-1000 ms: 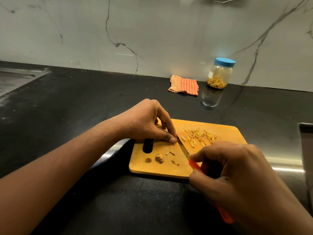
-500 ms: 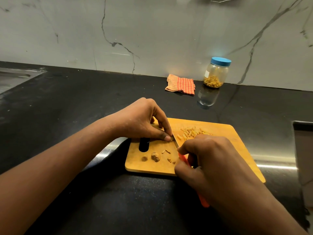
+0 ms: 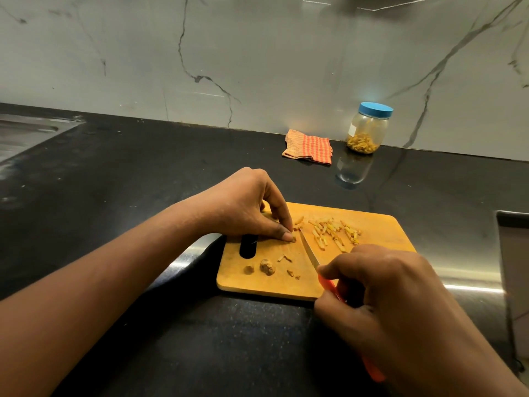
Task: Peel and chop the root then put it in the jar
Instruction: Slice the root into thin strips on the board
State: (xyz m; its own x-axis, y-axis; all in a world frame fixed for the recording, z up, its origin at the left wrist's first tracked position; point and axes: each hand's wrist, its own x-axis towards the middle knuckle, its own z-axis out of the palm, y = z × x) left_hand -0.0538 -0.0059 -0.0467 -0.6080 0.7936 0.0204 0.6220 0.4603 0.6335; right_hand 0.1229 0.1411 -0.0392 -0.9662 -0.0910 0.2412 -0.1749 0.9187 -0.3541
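Observation:
A wooden cutting board (image 3: 380,224) lies on the black counter. My left hand (image 3: 246,207) pins a small piece of root (image 3: 294,238) to the board with its fingertips; most of that piece is hidden under them. My right hand (image 3: 383,299) grips an orange-handled knife (image 3: 310,253), whose blade tip rests right beside the left fingertips. Several yellow cut strips (image 3: 335,230) lie on the board beyond the blade. Brown peel scraps (image 3: 267,266) sit near the board's front edge. A clear jar (image 3: 367,128) with a blue lid, holding chopped pieces, stands by the wall.
A folded orange checked cloth (image 3: 310,146) lies left of the jar. A steel sink (image 3: 20,133) is set into the counter at far left. Another steel edge (image 3: 512,253) shows at far right. A marble wall backs the counter.
My right hand has drawn the knife back toward me and right, exposing more blade and the cut strips. The left hand stays pinned on the root.

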